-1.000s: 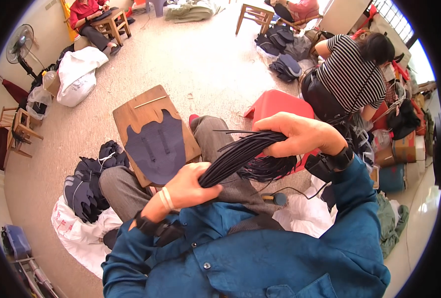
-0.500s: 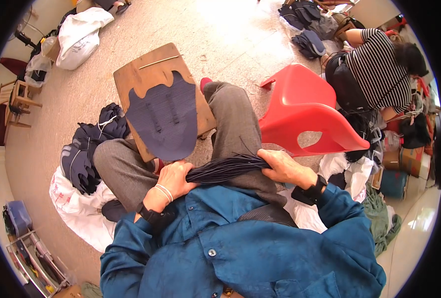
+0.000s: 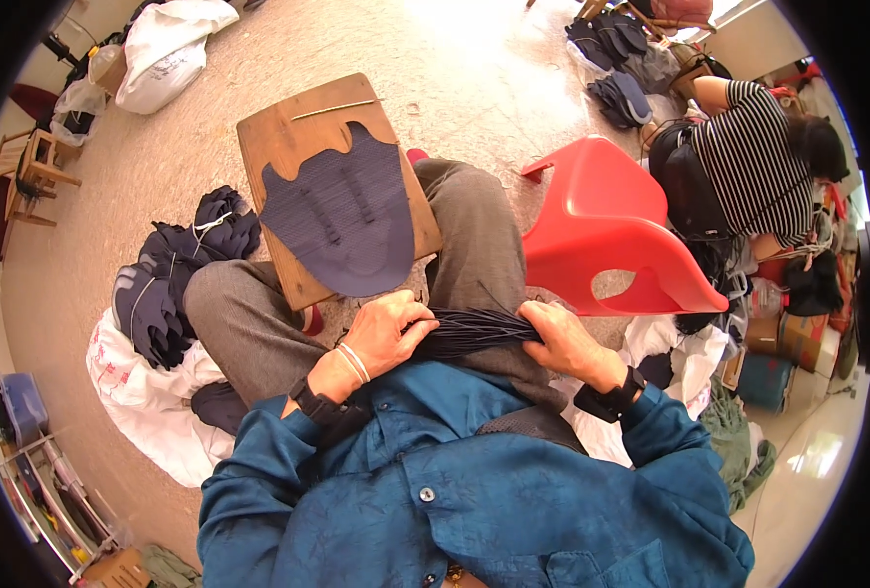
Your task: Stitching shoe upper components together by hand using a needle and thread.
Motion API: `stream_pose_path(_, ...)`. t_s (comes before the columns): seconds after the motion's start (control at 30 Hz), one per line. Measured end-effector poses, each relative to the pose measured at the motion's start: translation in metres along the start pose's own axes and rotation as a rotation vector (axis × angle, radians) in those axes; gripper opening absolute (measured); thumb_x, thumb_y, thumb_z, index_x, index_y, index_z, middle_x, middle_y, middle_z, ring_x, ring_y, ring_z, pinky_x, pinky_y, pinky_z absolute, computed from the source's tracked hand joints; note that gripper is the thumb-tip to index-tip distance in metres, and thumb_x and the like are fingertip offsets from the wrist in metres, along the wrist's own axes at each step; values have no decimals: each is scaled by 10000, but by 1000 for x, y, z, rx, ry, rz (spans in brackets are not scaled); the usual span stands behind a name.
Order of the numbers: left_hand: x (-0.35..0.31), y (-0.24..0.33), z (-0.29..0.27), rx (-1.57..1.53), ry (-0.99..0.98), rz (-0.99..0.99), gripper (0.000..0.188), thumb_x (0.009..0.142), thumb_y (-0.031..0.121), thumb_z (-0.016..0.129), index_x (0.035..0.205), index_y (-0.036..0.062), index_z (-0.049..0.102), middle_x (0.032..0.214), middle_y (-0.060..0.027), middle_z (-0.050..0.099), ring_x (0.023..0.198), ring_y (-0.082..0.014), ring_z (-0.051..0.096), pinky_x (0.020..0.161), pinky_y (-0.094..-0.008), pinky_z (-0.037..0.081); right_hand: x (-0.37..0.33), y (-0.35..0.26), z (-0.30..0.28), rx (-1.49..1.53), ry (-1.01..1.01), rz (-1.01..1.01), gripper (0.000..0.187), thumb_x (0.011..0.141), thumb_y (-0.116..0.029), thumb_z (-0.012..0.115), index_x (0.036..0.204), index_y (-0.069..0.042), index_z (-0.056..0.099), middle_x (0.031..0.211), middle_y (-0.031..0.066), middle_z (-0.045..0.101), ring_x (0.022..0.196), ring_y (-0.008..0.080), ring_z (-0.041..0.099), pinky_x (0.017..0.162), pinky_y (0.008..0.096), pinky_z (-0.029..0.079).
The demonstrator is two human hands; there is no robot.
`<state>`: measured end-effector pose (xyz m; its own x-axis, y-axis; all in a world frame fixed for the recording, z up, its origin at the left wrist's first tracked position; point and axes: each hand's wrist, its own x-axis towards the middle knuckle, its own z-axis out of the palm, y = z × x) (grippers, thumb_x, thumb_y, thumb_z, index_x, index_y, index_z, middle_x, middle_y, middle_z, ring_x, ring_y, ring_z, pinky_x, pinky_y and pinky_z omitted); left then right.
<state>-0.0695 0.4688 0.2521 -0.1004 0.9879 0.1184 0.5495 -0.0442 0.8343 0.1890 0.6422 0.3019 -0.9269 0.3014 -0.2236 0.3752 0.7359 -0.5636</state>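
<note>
A bundle of thin dark cords (image 3: 476,335) lies across my lap, stretched between my hands. My left hand (image 3: 381,335) is closed at its left end, with the fingers bent over the strands. The right end is pinched in my right hand (image 3: 562,343), the thumb on top. Some loose strand tips stick up near the right hand. Just beyond my left hand, a dark blue textured sole-shaped piece (image 3: 342,216) with two rows of small slits rests on a wooden board (image 3: 259,137). A thin pointed rod (image 3: 332,110) lies along the board's far end.
A red plastic chair (image 3: 606,211) stands to the right. Beyond it a person in a striped top (image 3: 753,162) bends over. To my left are stacked dark cut pieces (image 3: 151,304) on a white sack (image 3: 151,412). Another white sack (image 3: 166,59) sits at the far left.
My left hand has moved toward the right hand, shortening the stretch of cords between them. The right hand stays at its end of the bundle. The whole view has shifted slightly.
</note>
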Motion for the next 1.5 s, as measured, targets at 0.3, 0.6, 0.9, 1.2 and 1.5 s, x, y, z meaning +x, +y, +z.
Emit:
stream_pose_path(0.3,-34,3,-37,-439,-109,-355,307,1038,222,563,909,-28,685,848,-54,702,741,-132,628,669,-292,502,11,-47,-9,-207,231,-172,490,740,-115,721,1188,-3,558,1138,167,578,1109,365,556,965,472,439)
stream_pose_path(0.6,-49,-12,-67,-1168,273,-583,376,1049,379,563,830,74,570,613,65,363,486,-54,304,554,-283,456,54,-48,22,-46,269,-256,237,793,-67,722,1022,-74,661,1034,96,616,970,306,573,828,410,436)
stream_pose_path(0.9,-58,13,-65,-560,192,-290,291,1009,209,644,769,50,601,673,64,510,581,-17,449,534,-216,375,60,-93,-1,-85,190,-314,582,734,-98,757,1273,-4,561,1279,187,571,1190,377,539,1012,457,419)
stream_pose_path(1.2,-27,40,-75,-1288,533,-482,419,1076,416,480,775,123,493,584,79,302,470,-40,282,454,-238,335,110,-141,11,109,572,-529,542,786,68,706,1296,36,524,1294,242,559,1183,378,574,995,437,481)
stream_pose_path(1.5,-16,27,-59,-1588,642,-486,336,1086,373,453,894,110,536,612,83,294,479,-49,286,466,-237,320,117,-142,46,570,-201,-288,189,922,-71,631,1097,-6,604,971,165,665,946,396,653,831,425,537)
